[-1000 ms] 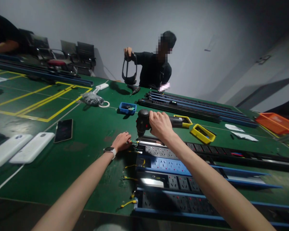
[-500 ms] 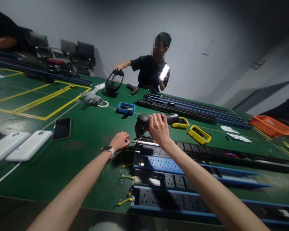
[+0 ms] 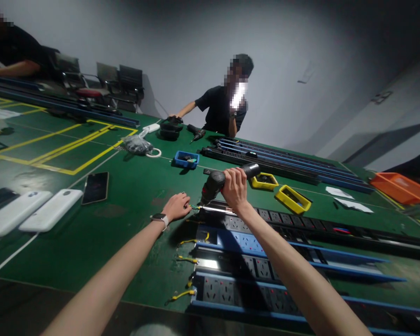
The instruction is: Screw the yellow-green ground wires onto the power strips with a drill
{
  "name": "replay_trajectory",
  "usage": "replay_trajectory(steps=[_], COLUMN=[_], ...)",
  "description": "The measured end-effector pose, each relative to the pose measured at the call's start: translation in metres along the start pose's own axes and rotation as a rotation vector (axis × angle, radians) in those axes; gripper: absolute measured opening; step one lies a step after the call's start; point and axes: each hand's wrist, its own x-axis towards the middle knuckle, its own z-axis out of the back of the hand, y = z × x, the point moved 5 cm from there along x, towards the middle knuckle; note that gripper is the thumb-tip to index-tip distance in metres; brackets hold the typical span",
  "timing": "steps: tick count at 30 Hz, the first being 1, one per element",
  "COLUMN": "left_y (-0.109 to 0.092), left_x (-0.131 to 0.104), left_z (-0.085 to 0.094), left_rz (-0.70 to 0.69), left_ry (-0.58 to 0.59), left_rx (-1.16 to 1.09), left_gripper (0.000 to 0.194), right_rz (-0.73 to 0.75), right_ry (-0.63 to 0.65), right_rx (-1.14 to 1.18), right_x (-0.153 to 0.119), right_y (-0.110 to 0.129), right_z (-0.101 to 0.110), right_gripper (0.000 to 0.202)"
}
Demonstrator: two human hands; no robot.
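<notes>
My right hand is wrapped round the grip of a black cordless drill. The drill's front end points down at the left end of the farthest power strip in the near group; its tip is hard to make out. My left hand, with a watch on the wrist, is closed at that same end. From its fingertips a short green-yellow wire runs to the strip. Nearer to me lie a blue power strip and others with black sockets. Yellow wires stick out from their left ends.
Yellow bins and a blue bin stand beyond the strips. More strips, another drill and a co-worker are at the far side. A phone and white power banks lie left; an orange crate stands right.
The drill has tipped more upright over the strip's end. Across the table, the co-worker's hand has lowered the black headset-like frame onto the tabletop. My view has shifted slightly.
</notes>
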Motion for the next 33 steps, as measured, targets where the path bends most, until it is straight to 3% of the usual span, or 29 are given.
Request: replay_trajectory(steps=[8, 16, 33], left_y=[0.002, 0.001, 0.001], left_x=[0.001, 0.002, 0.0], left_z=[-0.003, -0.003, 0.0], left_rz=[-0.002, 0.003, 0.016], left_ry=[0.004, 0.005, 0.019], left_rx=[0.003, 0.014, 0.002], left_gripper=[0.011, 0.011, 0.01], right_rz=[0.011, -0.055, -0.103], right_ry=[-0.05, -0.06, 0.047], right_rx=[0.06, 0.043, 0.084], right_x=[-0.007, -0.012, -0.006], right_y=[-0.005, -0.01, -0.006], right_z=[-0.005, -0.007, -0.003], right_gripper=[0.033, 0.024, 0.015])
